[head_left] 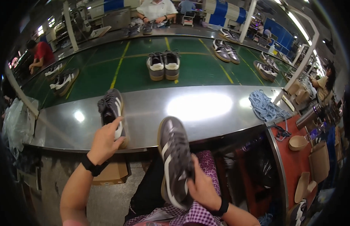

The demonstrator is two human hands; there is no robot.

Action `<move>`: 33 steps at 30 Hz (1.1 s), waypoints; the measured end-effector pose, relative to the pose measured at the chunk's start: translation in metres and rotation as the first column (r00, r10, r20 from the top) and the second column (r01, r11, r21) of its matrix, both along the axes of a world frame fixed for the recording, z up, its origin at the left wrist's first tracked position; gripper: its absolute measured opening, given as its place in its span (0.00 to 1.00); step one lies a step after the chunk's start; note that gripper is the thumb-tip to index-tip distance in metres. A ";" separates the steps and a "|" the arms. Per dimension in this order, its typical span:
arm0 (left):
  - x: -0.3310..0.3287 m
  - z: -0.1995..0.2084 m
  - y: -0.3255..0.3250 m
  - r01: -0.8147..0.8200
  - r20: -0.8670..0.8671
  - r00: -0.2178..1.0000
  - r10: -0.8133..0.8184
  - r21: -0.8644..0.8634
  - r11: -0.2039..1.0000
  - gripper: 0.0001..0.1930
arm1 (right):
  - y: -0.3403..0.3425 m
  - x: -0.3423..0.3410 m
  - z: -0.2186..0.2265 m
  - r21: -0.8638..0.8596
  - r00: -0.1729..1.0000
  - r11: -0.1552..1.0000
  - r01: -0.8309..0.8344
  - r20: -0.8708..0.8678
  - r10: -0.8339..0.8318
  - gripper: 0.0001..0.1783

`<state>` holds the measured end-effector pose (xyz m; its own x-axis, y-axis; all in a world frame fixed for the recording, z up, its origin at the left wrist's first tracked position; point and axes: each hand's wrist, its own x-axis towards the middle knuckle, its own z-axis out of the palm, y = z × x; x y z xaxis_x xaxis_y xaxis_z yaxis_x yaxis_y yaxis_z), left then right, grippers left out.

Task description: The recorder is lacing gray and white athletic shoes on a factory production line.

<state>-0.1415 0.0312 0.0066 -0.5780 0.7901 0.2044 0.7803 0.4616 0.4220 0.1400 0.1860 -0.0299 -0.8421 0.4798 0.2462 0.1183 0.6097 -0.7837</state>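
Shoe (171,145), dark grey, white side stripes, dark laces, tan sole; raised above the person's lap at the near edge of the worktop, toe pointing away from the body. Right hand (205,190): closed on this shoe at its heel end, from the right side.

Second shoe (115,102), matching; standing on the worktop to the left, toe away from the person. Left hand (107,137): at its heel end, thumb and fingers a little apart; whether it grips or only touches, cannot tell.

Worktop (148,116): bare shiny metal, with strong light reflections. At its right end, blue laces (267,105) in a tangled heap. Beyond it, green belt (130,73) marked with yellow lines, carrying several pairs of similar shoes, one pair (155,68) near the middle.

Below the worktop, left: cardboard box (111,172). Right: red surface (289,150) with tan pieces (297,143).

Room: workshop; person in a white shirt (158,10) opposite, handling shoes; person in red (44,52) at left; blue-and-white machines (224,15) behind; strip light (298,23) overhead.
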 end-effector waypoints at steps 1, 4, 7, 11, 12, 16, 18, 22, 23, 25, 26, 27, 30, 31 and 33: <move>0.006 0.003 0.000 -0.005 -0.023 1.000 0.005 0.012 1.000 0.33 | 0.009 -0.013 0.010 -0.051 0.999 0.999 0.009 0.046 -0.007 0.40; 0.030 -0.004 -0.005 0.144 -0.060 0.989 -0.138 0.125 0.982 0.39 | 0.037 -0.058 0.006 0.102 0.997 0.994 0.031 -0.072 -0.023 0.35; 0.057 0.023 -0.003 0.225 -0.001 0.974 -0.227 -0.127 0.966 0.41 | 0.036 -0.106 0.009 0.132 0.997 0.991 0.019 -0.074 -0.009 0.32; 0.058 0.020 -0.003 0.079 -0.200 0.971 -0.133 -0.256 0.964 0.29 | 0.021 -0.134 0.009 0.060 0.974 0.973 -0.224 0.025 0.223 0.30; 0.051 0.017 -0.005 0.067 -0.203 0.972 -0.122 -0.259 0.964 0.29 | 0.029 -0.134 0.009 0.058 0.972 0.970 -0.235 0.021 0.234 0.30; 0.000 0.017 -0.019 0.151 -0.135 0.979 -0.151 -0.015 0.988 0.24 | 0.105 -0.110 -0.005 0.110 0.990 0.990 -0.082 0.126 0.068 0.21; -0.036 0.028 -0.008 0.168 -0.119 0.979 -0.163 0.036 0.985 0.24 | 0.178 -0.083 -0.047 0.424 0.977 0.897 0.124 0.104 -0.184 0.20; -0.129 0.051 0.025 0.061 -0.214 0.975 -0.064 -0.024 0.998 0.25 | 0.262 -0.045 -0.068 0.541 0.942 0.811 0.222 0.095 -0.322 0.20; -0.160 0.051 0.031 -0.011 -0.323 0.946 0.009 -0.005 1.000 0.28 | 0.267 -0.042 -0.070 0.572 0.938 0.779 0.256 0.048 -0.344 0.20; -0.211 0.051 0.037 -0.208 -0.560 0.810 0.177 0.008 0.978 0.35 | 0.249 -0.062 -0.066 0.625 0.918 0.733 0.270 0.062 -0.391 0.21; -0.224 0.054 0.052 -0.306 -0.683 0.691 0.236 0.020 0.952 0.39 | 0.240 -0.064 -0.061 0.684 0.890 0.671 0.287 0.069 -0.451 0.22; -0.235 0.055 0.072 -0.323 -0.583 0.766 0.270 0.015 0.946 0.40 | 0.238 -0.064 -0.059 0.676 0.891 0.674 0.298 0.057 -0.451 0.22; -0.239 0.016 0.150 0.074 -0.547 0.836 -0.031 0.058 0.996 0.35 | 0.230 -0.067 -0.049 0.641 0.891 0.698 0.318 0.049 -0.451 0.22; -0.221 0.009 0.185 0.082 -0.466 0.882 -0.066 0.013 0.997 0.34 | 0.231 -0.066 -0.046 0.616 0.891 0.715 0.330 0.047 -0.452 0.21; -0.178 0.003 0.249 0.062 -0.394 0.916 -0.081 -0.061 0.996 0.33 | 0.237 -0.064 -0.049 0.582 0.885 0.733 0.351 0.051 -0.463 0.21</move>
